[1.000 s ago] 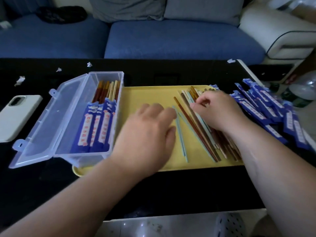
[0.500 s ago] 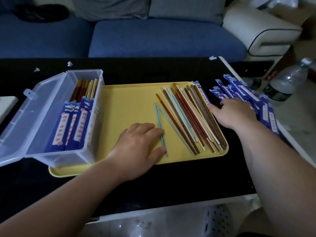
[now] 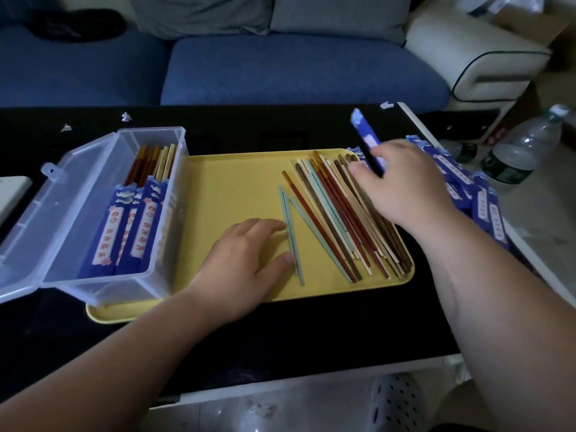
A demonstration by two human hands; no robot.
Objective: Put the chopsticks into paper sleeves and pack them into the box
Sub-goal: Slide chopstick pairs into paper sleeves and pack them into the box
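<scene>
Slanting up toward the upper right of the frame, a blue paper sleeve (image 3: pixel 364 137) is held off the table, its lower end pinched in the curled fingers of the right hand (image 3: pixel 402 185). Motion blur hides exactly how the fingers lie. That hand hangs over the far right corner of the yellow tray (image 3: pixel 237 182), above the top ends of the loose chopsticks (image 3: pixel 339 219). These brown, red, cream and pale blue sticks lie side by side across the tray's right half.

Just left of that heap, a pair of pale blue chopsticks (image 3: pixel 288 213) lies apart from the rest near the middle of the frame. The left hand (image 3: pixel 246 263) rests palm down on the tray with its fingers nearly straight. Its fingertips and thumb touch the pair, and it grips nothing.

At the left of the frame a clear box (image 3: pixel 149 130) stands on the tray's left end with its lid (image 3: pixel 46 213) folded open to the left. Inside lie several sleeved chopsticks (image 3: pixel 131 226), their bare ends pointing away.

More blue sleeves (image 3: pixel 486 210) are piled at the right edge, beyond the tray. Everything sits on a black table (image 3: pixel 280 338). A blue sofa (image 3: pixel 296 70) fills the top of the frame, and a water bottle (image 3: pixel 517 151) stands at the far right.
</scene>
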